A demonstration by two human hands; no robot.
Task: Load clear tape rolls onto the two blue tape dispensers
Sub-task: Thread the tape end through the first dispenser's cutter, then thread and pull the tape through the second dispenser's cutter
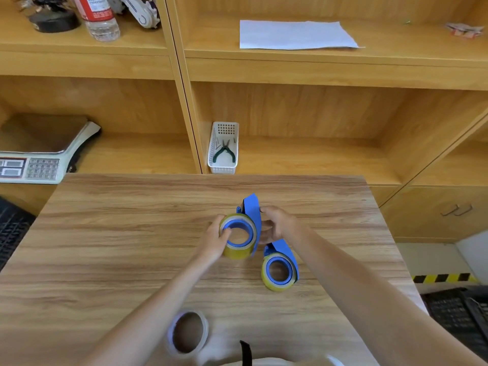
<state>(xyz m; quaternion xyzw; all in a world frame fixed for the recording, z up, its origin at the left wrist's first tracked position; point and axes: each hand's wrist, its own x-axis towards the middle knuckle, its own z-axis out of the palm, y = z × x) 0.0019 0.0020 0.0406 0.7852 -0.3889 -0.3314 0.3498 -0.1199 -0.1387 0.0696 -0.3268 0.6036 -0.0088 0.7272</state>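
At mid-bench (105, 220), the left hand (215, 240) curls its grip around the light, rigid, smooth-sided tape roll (239, 237) while the right hand (277, 224) clasps the stiff blue dispenser (253, 210); hold the roll by its rim.

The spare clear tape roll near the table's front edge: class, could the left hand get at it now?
Probably not at once: the left hand grips the yellowish tape roll; the spare clear tape roll lies uncovered.

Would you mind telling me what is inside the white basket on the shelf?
The white basket holds a pair of green-handled pliers lying along it, with a few thin small items beside them, too small to identify. Its near wall hides whatever lies at the front of the floor.
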